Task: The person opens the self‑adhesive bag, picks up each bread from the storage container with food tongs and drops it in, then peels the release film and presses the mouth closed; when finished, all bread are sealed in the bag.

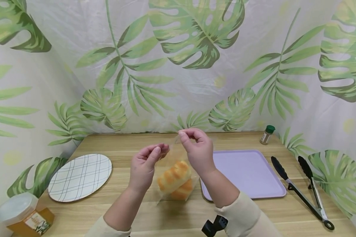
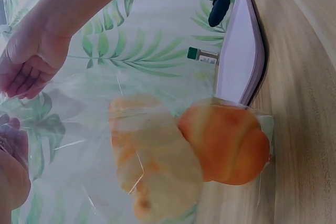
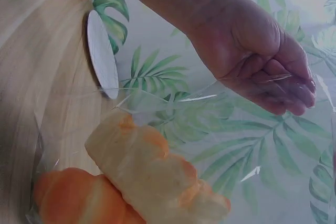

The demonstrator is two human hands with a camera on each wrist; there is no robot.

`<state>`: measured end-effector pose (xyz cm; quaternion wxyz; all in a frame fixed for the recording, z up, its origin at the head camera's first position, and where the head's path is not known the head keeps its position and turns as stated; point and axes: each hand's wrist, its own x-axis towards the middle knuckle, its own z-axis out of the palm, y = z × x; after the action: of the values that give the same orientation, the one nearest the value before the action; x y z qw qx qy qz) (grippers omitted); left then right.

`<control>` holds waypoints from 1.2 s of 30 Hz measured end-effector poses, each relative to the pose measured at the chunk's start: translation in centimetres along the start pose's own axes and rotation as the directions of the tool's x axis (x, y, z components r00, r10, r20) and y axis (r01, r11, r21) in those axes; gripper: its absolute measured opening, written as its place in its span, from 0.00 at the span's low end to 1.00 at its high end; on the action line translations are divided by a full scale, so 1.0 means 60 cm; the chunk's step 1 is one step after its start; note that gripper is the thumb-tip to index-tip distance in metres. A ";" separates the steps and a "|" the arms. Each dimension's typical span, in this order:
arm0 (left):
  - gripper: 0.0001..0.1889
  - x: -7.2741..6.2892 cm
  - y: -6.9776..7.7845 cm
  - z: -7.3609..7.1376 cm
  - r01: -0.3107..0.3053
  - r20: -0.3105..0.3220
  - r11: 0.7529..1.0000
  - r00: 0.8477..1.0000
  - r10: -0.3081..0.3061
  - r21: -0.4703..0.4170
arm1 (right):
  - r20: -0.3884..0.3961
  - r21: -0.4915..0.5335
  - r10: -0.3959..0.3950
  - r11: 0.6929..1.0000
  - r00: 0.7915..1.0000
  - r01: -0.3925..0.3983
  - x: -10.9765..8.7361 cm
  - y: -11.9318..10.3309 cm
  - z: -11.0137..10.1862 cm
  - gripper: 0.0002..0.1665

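Clear bag (image 1: 177, 152), lower centre of head frame — left hand (image 1: 143, 166) and right hand (image 1: 198, 149) each pinch its top edge, fingertips near. Bread (image 1: 182, 190) sits below both; upper roll (image 1: 174, 176) slants lower-left to upper-right — neither hand clearly nearer.

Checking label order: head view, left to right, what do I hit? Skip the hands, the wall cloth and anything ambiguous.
Tub, plate, bread, tray, tongs.
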<state>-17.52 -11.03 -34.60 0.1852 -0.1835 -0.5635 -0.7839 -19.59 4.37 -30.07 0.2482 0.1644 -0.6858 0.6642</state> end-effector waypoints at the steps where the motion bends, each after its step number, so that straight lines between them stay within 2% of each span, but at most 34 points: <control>1: 0.15 0.000 -0.001 0.000 0.001 -0.004 1.000 1.000 -0.001 -0.012 | -0.018 0.011 0.011 1.000 1.000 -0.011 0.001 0.002 -0.002 0.07; 5: 0.13 0.001 -0.002 -0.002 -0.001 -0.013 0.999 1.000 0.000 -0.048 | -0.083 0.049 0.022 0.999 0.996 -0.018 0.006 0.006 -0.013 0.08; 11: 0.11 0.004 0.000 -0.008 0.053 -0.052 0.998 0.997 -0.056 -0.046 | -0.147 0.072 0.042 0.997 0.988 -0.032 0.018 0.014 -0.040 0.10; 14: 0.11 0.005 0.001 -0.010 0.064 -0.058 0.997 0.996 -0.067 -0.054 | -0.181 0.082 0.061 0.996 0.982 -0.047 0.025 0.019 -0.054 0.09; 19: 0.10 0.007 0.000 -0.013 0.084 -0.081 0.993 0.993 -0.091 -0.081 | -0.220 0.080 0.131 0.990 0.967 -0.116 0.032 0.028 -0.081 0.03; 22: 0.10 0.009 -0.002 -0.014 0.101 -0.110 0.991 0.988 -0.110 -0.086 | -0.245 0.095 0.173 0.983 0.954 -0.154 0.037 0.033 -0.097 0.03; 27: 0.09 0.012 -0.001 -0.016 0.126 -0.140 0.988 0.981 -0.137 -0.084 | -0.287 0.189 0.233 0.965 0.929 -0.183 0.047 0.042 -0.124 0.05; 32: 0.11 0.013 0.000 -0.019 0.130 -0.148 0.987 0.979 -0.144 -0.096 | -0.339 0.267 0.283 0.943 0.897 -0.197 0.054 0.048 -0.155 0.13; 36: 0.11 0.013 0.000 -0.021 0.125 -0.150 0.986 0.979 -0.141 -0.112 | -0.363 0.347 0.333 0.915 0.870 -0.205 0.056 0.052 -0.180 0.14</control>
<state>-18.30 -12.29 -34.60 0.1665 -0.0921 -0.5174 -0.8343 -22.76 15.61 -30.82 0.2643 -0.0432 -0.5259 0.8073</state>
